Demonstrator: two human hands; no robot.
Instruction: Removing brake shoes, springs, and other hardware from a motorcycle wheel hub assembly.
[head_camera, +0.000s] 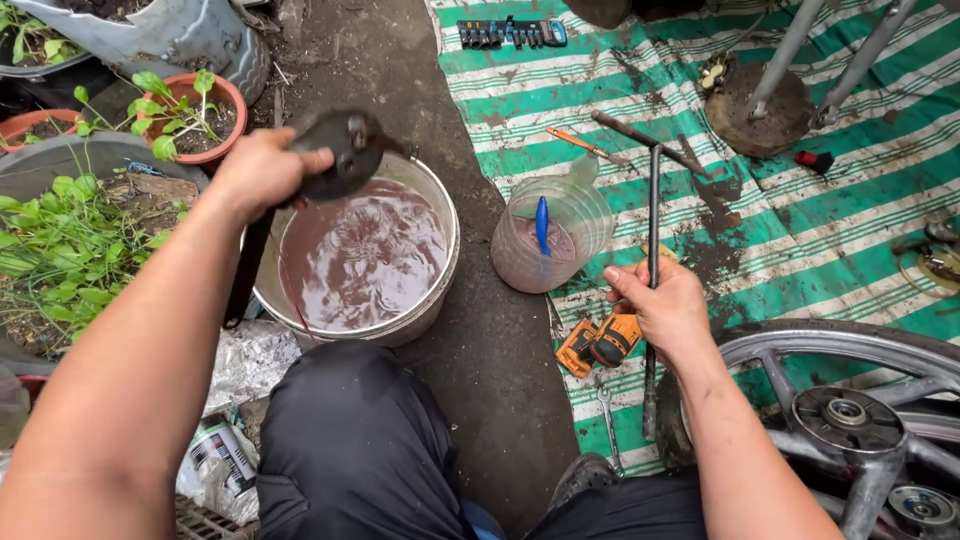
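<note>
Dark part (340, 155) half behind fingers (300, 165)

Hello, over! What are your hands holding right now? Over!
Left hand grips dark metal part over white bucket of reddish liquid. Right hand holds long black bar. Nothing blocking either.

Soft even daylight, faint shadows, wide-angle edge distortion.
</note>
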